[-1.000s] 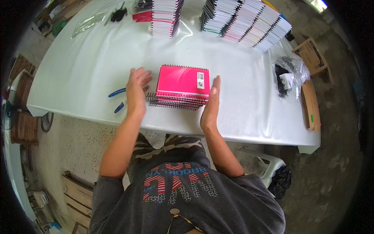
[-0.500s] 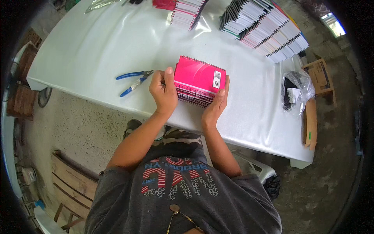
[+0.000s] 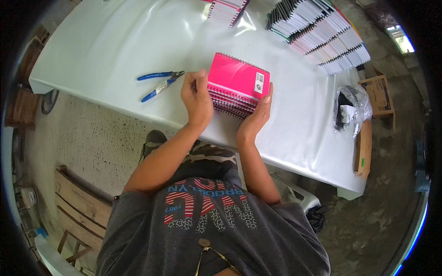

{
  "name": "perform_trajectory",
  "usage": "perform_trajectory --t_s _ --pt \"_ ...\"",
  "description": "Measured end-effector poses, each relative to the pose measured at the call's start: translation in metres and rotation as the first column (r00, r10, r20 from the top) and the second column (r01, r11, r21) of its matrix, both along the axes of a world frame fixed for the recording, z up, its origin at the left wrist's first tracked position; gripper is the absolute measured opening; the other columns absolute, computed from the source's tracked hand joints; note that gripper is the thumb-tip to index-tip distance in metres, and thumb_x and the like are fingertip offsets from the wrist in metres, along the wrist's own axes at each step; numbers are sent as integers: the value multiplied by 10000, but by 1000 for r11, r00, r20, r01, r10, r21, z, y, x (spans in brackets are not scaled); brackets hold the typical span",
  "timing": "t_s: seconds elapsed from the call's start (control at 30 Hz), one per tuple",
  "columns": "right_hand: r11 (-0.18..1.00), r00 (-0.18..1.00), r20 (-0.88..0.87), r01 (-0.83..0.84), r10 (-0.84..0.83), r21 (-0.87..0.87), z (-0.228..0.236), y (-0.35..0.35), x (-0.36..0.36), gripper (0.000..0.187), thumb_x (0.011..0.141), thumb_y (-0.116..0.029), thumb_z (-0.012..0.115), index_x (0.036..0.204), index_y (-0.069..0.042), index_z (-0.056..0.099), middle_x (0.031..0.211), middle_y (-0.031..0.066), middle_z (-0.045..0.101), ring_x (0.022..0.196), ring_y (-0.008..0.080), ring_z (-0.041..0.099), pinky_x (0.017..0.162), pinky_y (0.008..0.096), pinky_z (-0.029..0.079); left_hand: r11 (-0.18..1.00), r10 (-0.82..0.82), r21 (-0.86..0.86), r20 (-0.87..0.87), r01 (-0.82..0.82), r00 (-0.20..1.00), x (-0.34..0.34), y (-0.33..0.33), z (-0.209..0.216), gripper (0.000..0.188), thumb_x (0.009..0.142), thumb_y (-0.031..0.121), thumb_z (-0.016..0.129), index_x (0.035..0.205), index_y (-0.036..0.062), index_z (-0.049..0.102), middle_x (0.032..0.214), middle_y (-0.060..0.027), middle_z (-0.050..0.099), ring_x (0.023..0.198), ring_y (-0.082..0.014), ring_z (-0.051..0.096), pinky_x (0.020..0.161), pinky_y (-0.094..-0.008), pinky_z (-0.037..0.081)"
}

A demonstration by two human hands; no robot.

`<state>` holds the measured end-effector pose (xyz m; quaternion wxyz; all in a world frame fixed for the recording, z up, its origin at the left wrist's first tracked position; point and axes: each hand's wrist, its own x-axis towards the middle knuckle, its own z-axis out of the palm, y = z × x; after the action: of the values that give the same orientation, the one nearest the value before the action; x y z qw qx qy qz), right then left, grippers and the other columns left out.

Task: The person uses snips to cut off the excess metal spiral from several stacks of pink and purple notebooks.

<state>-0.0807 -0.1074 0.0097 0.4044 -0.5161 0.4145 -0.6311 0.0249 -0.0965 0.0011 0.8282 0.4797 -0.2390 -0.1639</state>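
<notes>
A stack of pink spiral-bound notebooks (image 3: 238, 73) sits near the front edge of the white-covered table. Its top cover carries a small white label, and the wire spirals of several notebooks line the side toward me. My left hand (image 3: 198, 101) presses the stack's left side, fingers curled and thumb raised at its corner. Against the right side rests my right hand (image 3: 258, 117), its thumb on the front right corner and fingers along the edge. Left of my left hand lie blue-handled cutting pliers (image 3: 161, 85), jaws toward the hand.
Tall stacks of spiral notebooks (image 3: 317, 37) stand at the far right of the table (image 3: 110, 92), with a smaller pile (image 3: 226, 11) at the far middle. A clear plastic bag (image 3: 357, 108) with dark contents and a cardboard box (image 3: 378, 94) are at the right. A wooden chair (image 3: 83, 202) stands lower left.
The whole view has shifted a little, so the table and the pliers sit higher in the picture. Both hands stay at the sides of the notebook stack.
</notes>
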Motion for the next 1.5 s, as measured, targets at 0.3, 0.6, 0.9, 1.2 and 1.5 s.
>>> perform_trajectory --t_s 0.3,0.6,0.9,1.2,1.5 --pt "997 996 -20 82 -82 3 -2 19 8 576 983 -377 363 1389 28 300 1342 156 417 1209 210 408 1022 321 306 988 -141 55 -70 145 987 13 -13 -3 429 938 240 483 585 73 304 568 46 299 566 -71 261 514 -270 252" --pt "870 925 -266 117 -270 -479 37 -3 -11 577 910 -304 530 1351 27 361 1384 191 394 1269 283 389 1070 365 248 830 38 227 888 -509 458 104 41 7 336 923 289 487 1156 48 502 1072 -139 513 1009 -293 473 912 -398 339" --pt "643 -389 -914 -672 114 367 94 -46 94 498 635 -326 742 1027 -38 635 981 148 653 920 307 617 812 388 472 644 -354 743 502 -183 789 103 73 9 446 908 353 504 1210 25 484 1073 -138 540 1022 -278 512 900 -404 382" --pt "485 -655 -754 -645 49 591 77 -73 116 265 630 -268 734 778 -52 694 762 130 671 736 270 648 649 377 503 641 -533 -433 -845 634 -38 11 103 8 376 894 328 454 1104 24 522 929 -116 589 899 -259 594 858 -498 462" --pt "495 -759 -646 -531 82 687 70 -67 140 322 627 -269 756 771 5 669 740 148 653 677 269 630 613 386 490 644 -488 -379 -872 665 -24 -2 89 13 403 885 356 444 1104 29 531 903 -95 561 953 -286 578 902 -571 421"
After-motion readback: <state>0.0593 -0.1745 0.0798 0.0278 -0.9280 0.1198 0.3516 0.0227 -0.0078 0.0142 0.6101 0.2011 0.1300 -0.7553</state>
